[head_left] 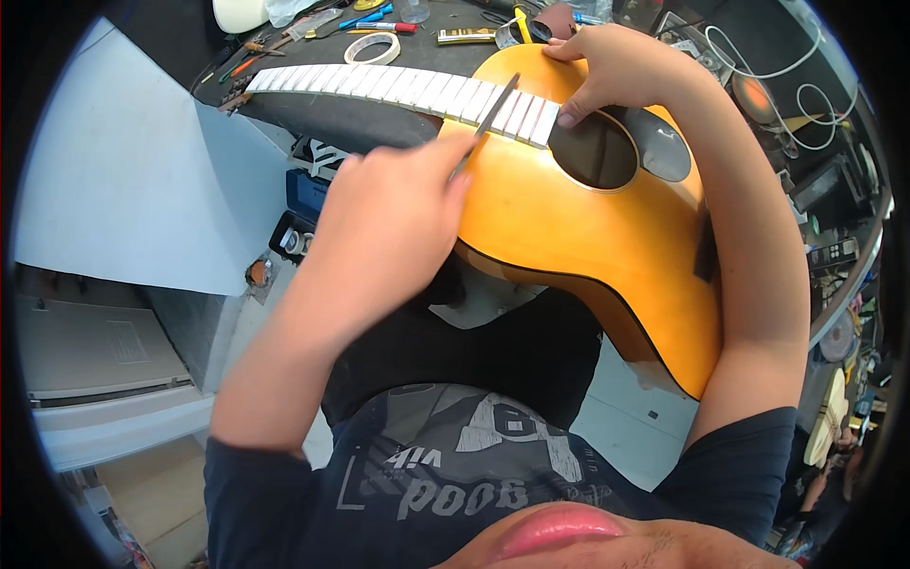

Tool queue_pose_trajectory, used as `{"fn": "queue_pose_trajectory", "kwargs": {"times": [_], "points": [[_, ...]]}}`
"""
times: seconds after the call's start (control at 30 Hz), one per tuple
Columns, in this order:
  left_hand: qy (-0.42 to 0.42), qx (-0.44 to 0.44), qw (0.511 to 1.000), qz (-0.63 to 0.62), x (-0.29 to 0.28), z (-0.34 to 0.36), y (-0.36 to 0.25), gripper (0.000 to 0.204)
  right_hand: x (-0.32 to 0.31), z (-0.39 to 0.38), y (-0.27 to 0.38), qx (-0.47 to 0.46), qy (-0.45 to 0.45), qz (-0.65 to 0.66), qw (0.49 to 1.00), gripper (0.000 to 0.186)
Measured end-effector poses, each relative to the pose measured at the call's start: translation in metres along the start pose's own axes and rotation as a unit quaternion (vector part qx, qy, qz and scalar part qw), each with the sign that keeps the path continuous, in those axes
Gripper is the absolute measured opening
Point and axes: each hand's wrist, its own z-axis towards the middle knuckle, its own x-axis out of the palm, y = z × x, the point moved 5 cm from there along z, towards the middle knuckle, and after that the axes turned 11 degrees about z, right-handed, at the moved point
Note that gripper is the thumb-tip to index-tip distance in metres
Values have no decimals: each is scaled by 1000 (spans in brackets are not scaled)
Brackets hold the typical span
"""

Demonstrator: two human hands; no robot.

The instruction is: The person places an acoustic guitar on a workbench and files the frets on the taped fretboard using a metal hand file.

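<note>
The left hand is curled into a fist around a slim dark tool, whose narrow end slants across the fingerboard of the guitar; whether its edge touches there, I cannot tell. The right hand is spread, thumb and fingers well apart, lying on the guitar's top: the thumb rests where the fingerboard meets the soundhole, the fingers near the far edge of the body. It holds nothing loose.

The guitar, with a glossy orange-yellow top, lies face up in front of the person, its near edge over the lap and its neck reaching left over the dark bench. The right forearm lies along the guitar's right end. The fingerboard shows pale blocks parted by thin lines, with reddish strips near the soundhole.

Just beyond the guitar's neck sit a roll of tape and a red and blue marker. Past the body's far edge lies a yellow and white tube. Right of the guitar, a white cable loops among clutter. Below the neck is a blue box, and farther left a large white panel.
</note>
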Motion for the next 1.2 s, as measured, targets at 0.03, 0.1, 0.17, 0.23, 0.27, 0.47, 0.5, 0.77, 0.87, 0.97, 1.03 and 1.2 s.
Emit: {"fn": "queue_pose_trajectory", "kwargs": {"times": [0.03, 0.1, 0.17, 0.23, 0.27, 0.47, 0.5, 0.77, 0.87, 0.97, 1.03, 1.2], "points": [[-32, 11, 999, 21, 7, 16, 1, 36, 1, 3, -5, -33, -27, -17, 999, 103], [-23, 8, 1000, 2, 5, 5, -4, 36, -1, -1, -8, -63, -54, -34, 996, 103], [57, -33, 998, -17, 2, -20, -4, 37, 1, -5, -8, -19, -27, -4, 999, 102], [9, 23, 1000, -2, -3, -53, 2, 38, 4, 2, -10, -24, -35, -24, 999, 102], [24, 17, 1000, 7, -4, -55, 5, 39, 5, 5, -11, -32, -39, -49, 998, 102], [-18, 4, 999, 26, 6, 18, 0, 35, -7, -3, 6, -79, 28, -73, 994, 99], [-17, 7, 1000, 24, 6, 12, -4, 35, -6, -4, 1, -75, 29, -73, 994, 99], [-1, 17, 1000, -1, -4, -20, -3, 36, -7, 0, 2, -66, 30, -78, 994, 102], [-41, 41, 997, 56, 6, 19, -4, 36, -7, 0, 5, -83, 25, -71, 994, 101], [-21, 58, 997, 51, 0, -18, -13, 38, -5, -2, -10, -91, 10, -70, 993, 101], [17, 46, 998, 51, -4, -54, -6, 42, -5, -1, -5, -74, 24, -67, 995, 102], [-2, 42, 997, 57, 1, -3, -10, 39, -9, -5, 4, -59, 33, -59, 996, 101]]}}
